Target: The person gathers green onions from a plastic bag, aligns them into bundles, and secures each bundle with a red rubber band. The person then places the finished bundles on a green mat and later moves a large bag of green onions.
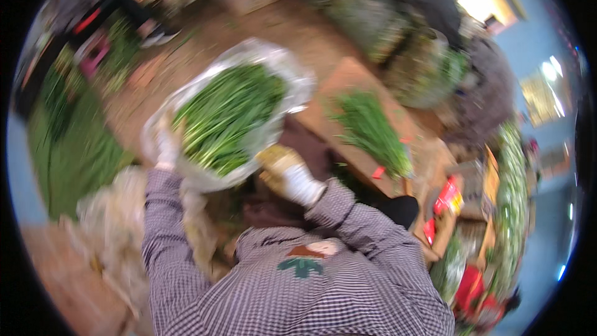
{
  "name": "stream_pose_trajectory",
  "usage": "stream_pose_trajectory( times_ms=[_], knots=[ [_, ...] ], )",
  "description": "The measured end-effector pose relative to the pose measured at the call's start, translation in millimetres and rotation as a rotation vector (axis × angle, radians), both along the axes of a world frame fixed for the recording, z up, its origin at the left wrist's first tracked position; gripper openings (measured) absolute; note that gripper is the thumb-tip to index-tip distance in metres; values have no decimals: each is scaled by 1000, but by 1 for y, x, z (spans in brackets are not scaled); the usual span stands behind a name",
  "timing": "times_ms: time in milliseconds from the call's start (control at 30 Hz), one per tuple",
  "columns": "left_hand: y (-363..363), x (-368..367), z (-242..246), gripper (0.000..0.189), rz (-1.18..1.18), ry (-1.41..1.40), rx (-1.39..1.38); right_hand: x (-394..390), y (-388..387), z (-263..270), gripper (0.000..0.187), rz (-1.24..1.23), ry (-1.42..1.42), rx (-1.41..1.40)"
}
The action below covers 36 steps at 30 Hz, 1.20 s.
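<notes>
In front of me is a clear plastic bag (298,81), its mouth spread wide around a thick bundle of long green leaves like garlic chives (228,112). My left hand (167,144), in a pale glove, grips the bag's left side, with its fingers against the pale stem ends. At the near right rim, my right hand (289,175) wears a white glove with a yellowish palm coating and pinches the film. A second bunch of the greens (375,130) lies to the right on a wooden board (343,77). Blur softens the finger detail.
Crumpled plastic bags (116,200) lie at my left, beside a green sheet (79,149). Red packaging (447,196) rests at the right. Large filled bags (368,23) and a bending person (485,88) are beyond the board. Another person's leg and shoe (158,35) show at upper left.
</notes>
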<state>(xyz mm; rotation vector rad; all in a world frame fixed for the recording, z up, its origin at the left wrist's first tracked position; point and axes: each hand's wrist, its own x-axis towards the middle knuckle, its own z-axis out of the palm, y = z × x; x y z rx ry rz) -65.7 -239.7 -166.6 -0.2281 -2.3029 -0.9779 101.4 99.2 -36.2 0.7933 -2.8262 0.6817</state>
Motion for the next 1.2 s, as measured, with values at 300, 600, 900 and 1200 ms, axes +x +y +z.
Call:
stream_pose_trajectory(
  times_ms=[300,600,900,1200],
  knots=[
    [-25,13,26,97,385,-731,-201,-141,-128,-47,85,354,-2,156],
    [-82,-20,31,30,191,-767,236,-236,-213,-92,108,582,-118,666],
    [-79,-12,37,28,72,-691,280,-256,-219,-125,83,607,-132,520],
    [-83,-3,34,29,208,-698,232,-204,-171,-123,57,557,-71,349]
  ],
)
